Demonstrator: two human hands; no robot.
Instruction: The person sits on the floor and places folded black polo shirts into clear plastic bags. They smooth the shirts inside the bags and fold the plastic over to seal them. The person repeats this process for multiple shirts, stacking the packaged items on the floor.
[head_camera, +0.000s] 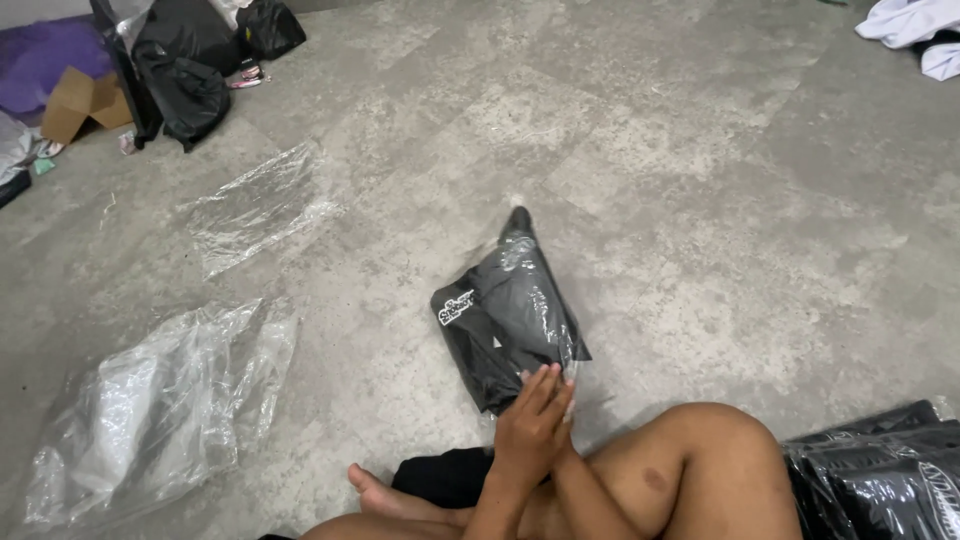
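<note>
A black folded garment in a clear plastic bag (508, 318) lies on the grey floor in front of me. My left hand (530, 425) rests with straight fingers on the bag's near edge, gripping nothing. My right hand (567, 400) seems to lie just beneath and beside it, mostly hidden, with only fingertips showing at the bag's corner. My bare leg (690, 470) and foot (375, 490) are folded under the hands.
Two empty clear plastic bags lie at the left, one near (160, 410) and one farther off (255, 205). A stack of bagged black garments (880, 475) sits at the lower right. Black bags (185, 60) and a cardboard box (80, 100) stand at the far left, white cloth (915, 30) at the far right.
</note>
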